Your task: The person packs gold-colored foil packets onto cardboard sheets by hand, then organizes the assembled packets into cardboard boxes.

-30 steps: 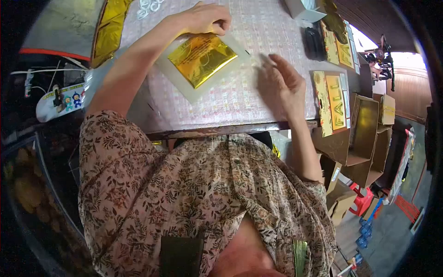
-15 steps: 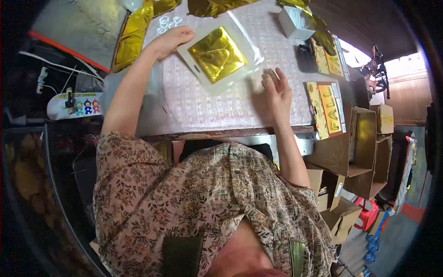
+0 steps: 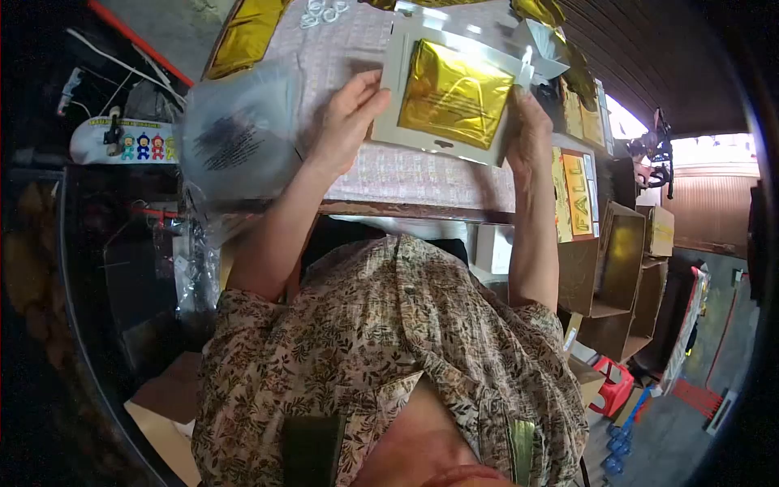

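Observation:
A clear plastic bag (image 3: 393,97) with a white border and a hang hole holds a folded gold foil sheet (image 3: 458,93). It is raised and tilted above the table, between both hands. My left hand (image 3: 353,114) is closed at the bag's left edge, fingertips against it. On the opposite edge, my right hand (image 3: 531,130) grips with the thumb on the front; its other fingers are mostly hidden behind the bag. Left of my left hand lies a stack of clear plastic bags (image 3: 235,154) with dark print.
White rings (image 3: 324,13) lie at the table's far side. A white box (image 3: 539,50) stands at the back right, near printed packets (image 3: 578,191). Gold foil (image 3: 250,36) lies along the far left edge. Cardboard boxes (image 3: 613,268) stand right of the table.
The bag with gold foil has moved right and been lifted toward the camera. My right hand, open before, now grips its right edge. My left hand has moved right, uncovering the bag stack.

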Motion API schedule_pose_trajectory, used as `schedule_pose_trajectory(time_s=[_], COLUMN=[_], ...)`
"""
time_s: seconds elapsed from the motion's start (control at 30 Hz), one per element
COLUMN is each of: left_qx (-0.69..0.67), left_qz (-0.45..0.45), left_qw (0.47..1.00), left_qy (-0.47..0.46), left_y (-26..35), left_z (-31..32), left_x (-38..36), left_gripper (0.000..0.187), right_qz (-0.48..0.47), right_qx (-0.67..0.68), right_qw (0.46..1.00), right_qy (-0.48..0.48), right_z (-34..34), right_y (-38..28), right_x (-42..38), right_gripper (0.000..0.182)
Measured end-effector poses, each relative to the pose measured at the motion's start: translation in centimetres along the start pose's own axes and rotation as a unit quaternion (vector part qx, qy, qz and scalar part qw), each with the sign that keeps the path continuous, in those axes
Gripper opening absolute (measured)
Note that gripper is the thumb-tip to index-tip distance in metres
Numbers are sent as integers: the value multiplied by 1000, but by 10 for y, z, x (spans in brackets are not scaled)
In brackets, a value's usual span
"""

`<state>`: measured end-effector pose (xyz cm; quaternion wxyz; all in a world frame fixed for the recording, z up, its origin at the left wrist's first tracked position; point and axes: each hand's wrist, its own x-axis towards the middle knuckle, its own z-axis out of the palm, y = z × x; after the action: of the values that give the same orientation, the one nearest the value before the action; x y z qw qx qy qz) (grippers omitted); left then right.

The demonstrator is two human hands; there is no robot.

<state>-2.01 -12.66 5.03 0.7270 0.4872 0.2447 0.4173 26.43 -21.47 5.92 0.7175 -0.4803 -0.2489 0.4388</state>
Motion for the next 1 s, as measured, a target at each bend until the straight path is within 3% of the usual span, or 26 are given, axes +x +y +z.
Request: schedule_pose_trajectory(time_s=[0.13,0.23,0.43,0.57,0.63,0.73,0.87,1.0], left_qx=[0,-45,25,13,-46,-23,-82,-69], left_qz=[-21,13,21,15,15,10,-35,-18], left_qw=[1000,999,997,999,998,997,994,997], left_qy=[-17,-1,-72,-40,-50,-70,-60,-36], left_y=[16,12,8,20,21,24,21,22], left_z=[1,4,1,8,7,9,12,14], left_x=[-4,4,-3,1,12,11,5,1], left_gripper=[30,28,32,34,36,39,41,42], right_qz=[-28,-27,-60,-38,-29,-45,-25,5], right_qx=[9,-8,-58,-57,-59,-123,-69,28], right_qw=[999,999,996,995,996,990,997,999], right_qy=[-36,-39,-43,-68,-60,-41,-38,44], right_z=[-1,-1,15,29,29,25,28,31], right_y=[-18,-20,-27,-26,-23,-16,-15,-3], right_x=[-14,-21,-38,-47,-49,-41,-44,-50], right_gripper=[27,28,25,22,22,21,23,14])
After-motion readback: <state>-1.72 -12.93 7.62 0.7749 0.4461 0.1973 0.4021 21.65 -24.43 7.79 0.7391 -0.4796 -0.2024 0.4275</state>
